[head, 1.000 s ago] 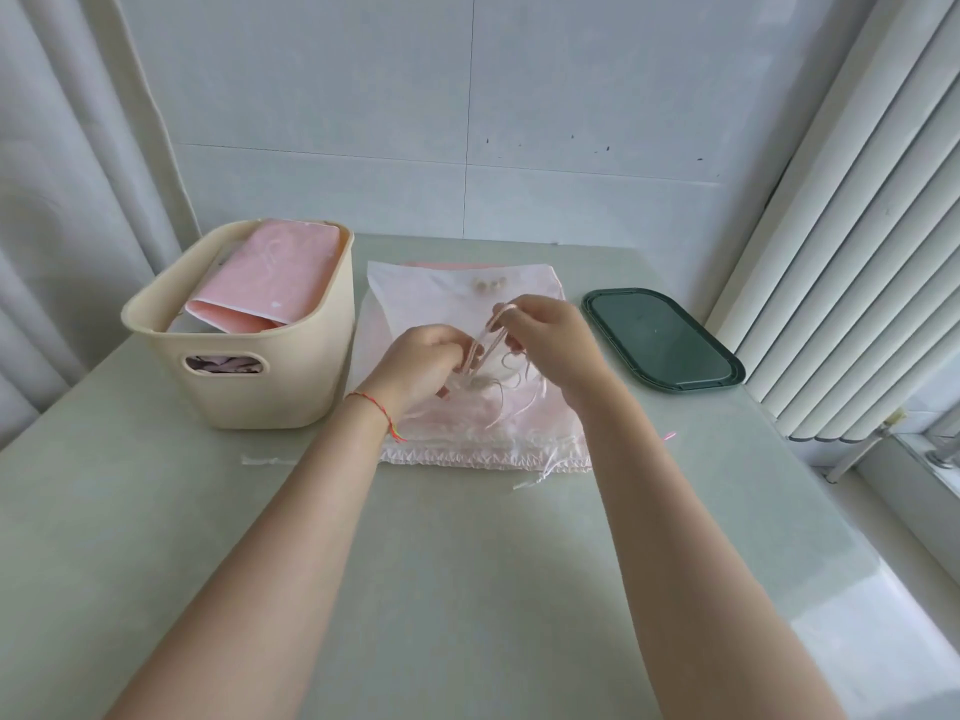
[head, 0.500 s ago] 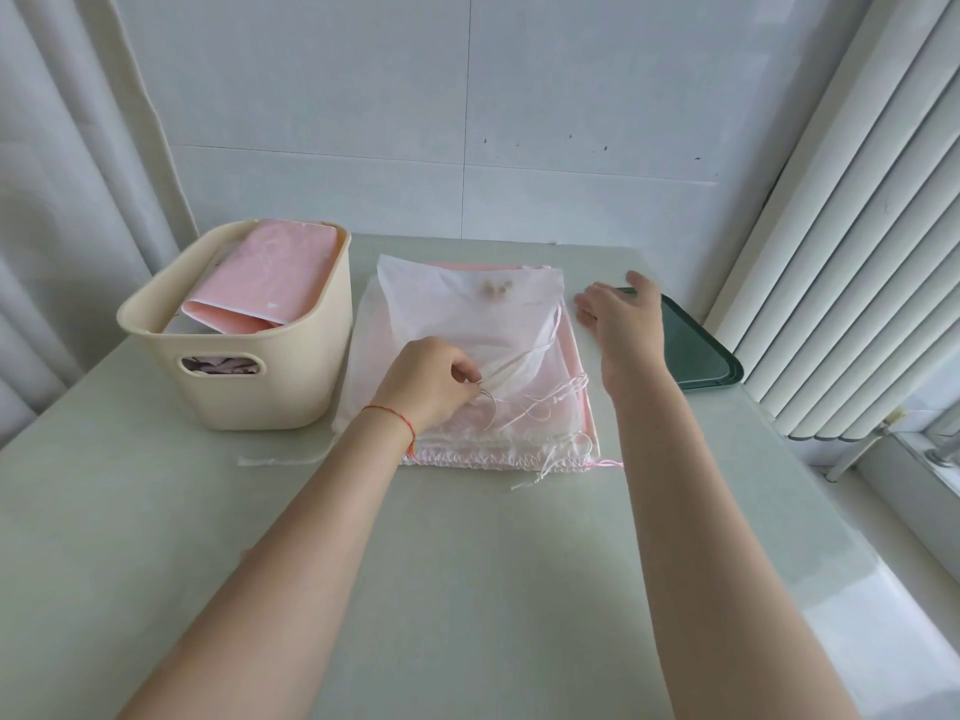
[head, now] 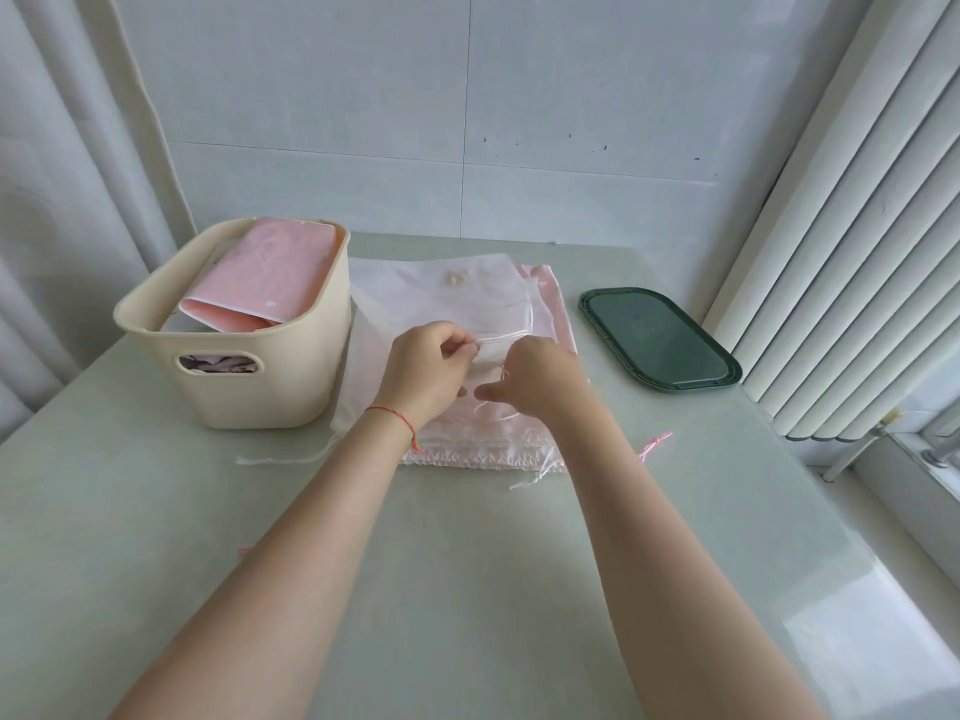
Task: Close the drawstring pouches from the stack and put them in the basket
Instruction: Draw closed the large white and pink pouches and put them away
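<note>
Fingers [head: 470, 339] of the left hand [head: 426, 368] were curled, thumb & forefinger pinching a thin white drawstring [head: 501, 336] that ran off to the right. Right hand [head: 535, 379] sat just beside it, fingers bent down onto the same pouch w/ the thumb sticking out to the left; whether it actually gripped a cord can't be told, since the fingertips were hidden under the hand.

Largest to smallest:

Table [head: 467, 589]: smooth, pale grey-green, slightly glossy top, running back to a white tiled wall.

Two bare forearms reached in from the near edge. A thin red thread bracelet [head: 395, 415] circled the left wrist.

Stack of pouches [head: 483, 444]: flat, roughly square, mid-table, just right of the basket. The top pouch [head: 436, 298] was sheer white fabric, semi-transparent, under both hands. Satiny pink pouches showed beneath, w/ a gathered, crimped hem along the near edge. Loose cord ends trailed onto the table: white at left & near edge, pink at right.

Basket [head: 260, 376]: cream plastic, rounded rectangular tub w/ an oval handle slot, at left-rear of the table. A flat pink pouch [head: 270, 278] leaned tilted inside, sticking above the rim; more fabric showed thru the slot.

Tray [head: 657, 337]: dark green, shallow, rounded-rectangle, lying flat to the right of the stack, apart from it.

Curtain folds at far left; white vertical blind slats at right.
</note>
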